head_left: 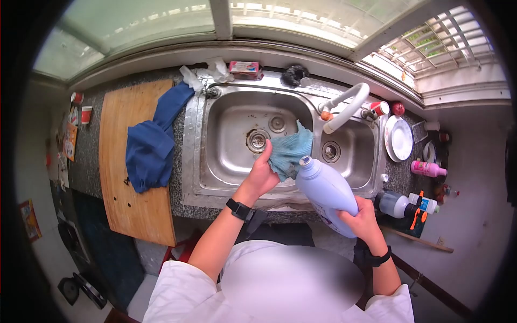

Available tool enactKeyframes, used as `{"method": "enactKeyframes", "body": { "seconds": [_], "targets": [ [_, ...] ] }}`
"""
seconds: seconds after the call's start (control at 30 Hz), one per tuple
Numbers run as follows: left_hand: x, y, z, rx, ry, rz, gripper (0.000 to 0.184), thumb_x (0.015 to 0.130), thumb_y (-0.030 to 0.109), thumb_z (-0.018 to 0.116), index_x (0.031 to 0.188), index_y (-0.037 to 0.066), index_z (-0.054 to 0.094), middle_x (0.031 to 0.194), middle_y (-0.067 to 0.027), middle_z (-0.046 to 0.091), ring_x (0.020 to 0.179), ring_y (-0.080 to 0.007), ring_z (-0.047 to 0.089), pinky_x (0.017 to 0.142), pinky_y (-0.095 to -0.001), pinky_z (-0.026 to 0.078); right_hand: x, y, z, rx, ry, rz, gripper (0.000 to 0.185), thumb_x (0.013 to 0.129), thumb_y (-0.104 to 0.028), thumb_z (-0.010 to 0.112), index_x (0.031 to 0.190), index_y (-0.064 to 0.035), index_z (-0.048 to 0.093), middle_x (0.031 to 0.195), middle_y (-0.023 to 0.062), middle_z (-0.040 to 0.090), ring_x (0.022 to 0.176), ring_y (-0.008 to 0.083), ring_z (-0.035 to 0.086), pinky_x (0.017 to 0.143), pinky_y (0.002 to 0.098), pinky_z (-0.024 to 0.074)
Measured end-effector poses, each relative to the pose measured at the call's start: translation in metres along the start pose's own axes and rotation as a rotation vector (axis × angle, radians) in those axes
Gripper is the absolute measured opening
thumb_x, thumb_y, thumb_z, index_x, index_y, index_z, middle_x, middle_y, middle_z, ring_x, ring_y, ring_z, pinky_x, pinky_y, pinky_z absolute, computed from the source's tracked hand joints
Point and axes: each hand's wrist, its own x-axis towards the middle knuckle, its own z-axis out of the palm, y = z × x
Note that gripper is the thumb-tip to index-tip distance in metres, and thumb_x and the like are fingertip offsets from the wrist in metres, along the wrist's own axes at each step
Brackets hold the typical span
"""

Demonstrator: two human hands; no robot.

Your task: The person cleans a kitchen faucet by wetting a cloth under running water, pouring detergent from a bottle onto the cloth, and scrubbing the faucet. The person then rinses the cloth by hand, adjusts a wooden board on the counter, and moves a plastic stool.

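Observation:
My left hand (264, 176) holds a teal cloth (292, 151) above the front of the sink, thumb up along its edge. My right hand (360, 218) is wrapped round the lower part of a pale lavender bottle (326, 191). The bottle is tilted, its uncapped-looking mouth pointing at the cloth and close to it. Whether the two touch, or any liquid comes out, I cannot tell. Beneath them is the steel double sink (229, 180), with a drain strainer (257, 141) in the left basin. A white curved faucet (350, 107) rises over the right basin.
A wooden board (121, 177) lies left of the sink, with a crumpled blue cloth (151, 153) on it. White plates (399, 139), a pink bottle (428, 168), a clear bottle (396, 204) and orange-handled scissors (419, 218) stand or lie to the right. A pink box (245, 69) sits behind.

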Motion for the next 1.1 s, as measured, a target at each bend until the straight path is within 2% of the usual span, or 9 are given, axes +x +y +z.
{"method": "enactKeyframes", "body": {
  "seconds": [0.13, 0.3, 0.33, 0.6, 0.7, 0.8, 0.97, 1.03, 1.1],
  "targets": [
    [-0.001, 0.003, 0.000, 0.004, -0.016, 0.078, 0.072, 0.105, 0.059, 0.023, 0.147, 0.003, 0.041, 0.148, -0.0130, 0.050, 0.137, -0.0279, 0.047, 0.116, -0.0444, 0.035, 0.011, -0.024, 0.012, -0.075, -0.038, -0.020, 0.029, 0.078, -0.014, 0.070, 0.100, 0.0045, 0.070, 0.082, 0.0159, 0.073, 0.076, 0.0152, 0.068, 0.074, 0.0323, 0.0531],
    [0.002, 0.002, -0.010, 0.028, -0.096, 0.168, 0.071, 0.104, 0.062, 0.021, 0.134, 0.005, 0.052, 0.126, -0.0088, 0.061, 0.119, -0.0218, 0.057, 0.107, -0.0398, 0.042, 0.027, -0.047, 0.019, -0.204, -0.081, 0.026, 0.032, 0.080, -0.018, 0.072, 0.102, 0.0046, 0.070, 0.085, 0.0209, 0.072, 0.078, 0.0282, 0.072, 0.076, 0.0369, 0.0536],
    [0.001, -0.004, -0.006, 0.082, 0.045, 0.165, 0.069, 0.104, 0.063, 0.022, 0.129, 0.008, 0.054, 0.120, -0.0058, 0.062, 0.113, -0.0185, 0.058, 0.103, -0.0374, 0.043, 0.030, -0.050, 0.020, -0.212, -0.088, 0.026, 0.032, 0.080, -0.018, 0.072, 0.102, 0.0046, 0.070, 0.085, 0.0209, 0.072, 0.078, 0.0282, 0.072, 0.076, 0.0369, 0.0536],
    [0.018, -0.013, -0.020, 0.079, 0.150, 0.141, 0.069, 0.104, 0.061, 0.029, 0.137, 0.006, 0.051, 0.135, -0.0074, 0.059, 0.125, -0.0205, 0.055, 0.110, -0.0377, 0.040, 0.045, -0.056, 0.026, -0.237, -0.109, 0.122, 0.035, 0.081, -0.021, 0.072, 0.103, 0.0062, 0.069, 0.085, 0.0233, 0.072, 0.080, 0.0325, 0.073, 0.077, 0.0382, 0.0537],
    [0.023, -0.009, -0.017, 0.101, 0.153, 0.146, 0.066, 0.104, 0.059, 0.035, 0.136, 0.004, 0.052, 0.134, -0.0089, 0.059, 0.120, -0.0215, 0.059, 0.107, -0.0382, 0.044, 0.048, -0.054, 0.029, -0.251, -0.124, 0.145, 0.036, 0.081, -0.022, 0.072, 0.104, 0.0062, 0.069, 0.085, 0.0230, 0.072, 0.080, 0.0315, 0.073, 0.077, 0.0382, 0.0538],
    [0.026, -0.007, -0.010, 0.112, 0.227, 0.163, 0.061, 0.103, 0.058, 0.038, 0.127, 0.005, 0.057, 0.120, -0.0069, 0.065, 0.112, -0.0167, 0.062, 0.098, -0.0353, 0.049, 0.048, -0.059, 0.032, -0.317, -0.149, 0.127, 0.036, 0.081, -0.022, 0.071, 0.104, 0.0059, 0.069, 0.085, 0.0223, 0.072, 0.079, 0.0283, 0.072, 0.077, 0.0379, 0.0537],
    [0.037, -0.005, -0.035, 0.059, 0.494, 0.236, 0.067, 0.100, 0.063, 0.040, 0.126, 0.004, 0.057, 0.114, -0.0063, 0.065, 0.101, -0.0166, 0.064, 0.089, -0.0358, 0.054, 0.042, -0.055, 0.030, -0.251, -0.125, 0.071, 0.034, 0.081, -0.019, 0.071, 0.104, 0.0051, 0.070, 0.086, 0.0201, 0.073, 0.080, 0.0233, 0.072, 0.077, 0.0359, 0.0539],
    [0.037, -0.003, -0.049, 0.093, 0.522, 0.198, 0.071, 0.099, 0.065, 0.040, 0.131, 0.003, 0.054, 0.116, -0.0074, 0.063, 0.104, -0.0192, 0.063, 0.093, -0.0372, 0.052, 0.037, -0.052, 0.027, -0.212, -0.107, 0.066, 0.033, 0.080, -0.018, 0.071, 0.104, 0.0049, 0.070, 0.087, 0.0192, 0.073, 0.080, 0.0219, 0.072, 0.077, 0.0351, 0.0540],
    [0.035, 0.001, -0.053, 0.113, 0.524, 0.170, 0.075, 0.097, 0.069, 0.040, 0.127, 0.003, 0.056, 0.111, -0.0069, 0.063, 0.097, -0.0182, 0.063, 0.084, -0.0371, 0.055, 0.034, -0.044, 0.023, -0.171, -0.083, 0.096, 0.031, 0.080, -0.015, 0.072, 0.105, 0.0046, 0.070, 0.088, 0.0167, 0.074, 0.082, 0.0184, 0.071, 0.077, 0.0337, 0.0538]
  ]
}}
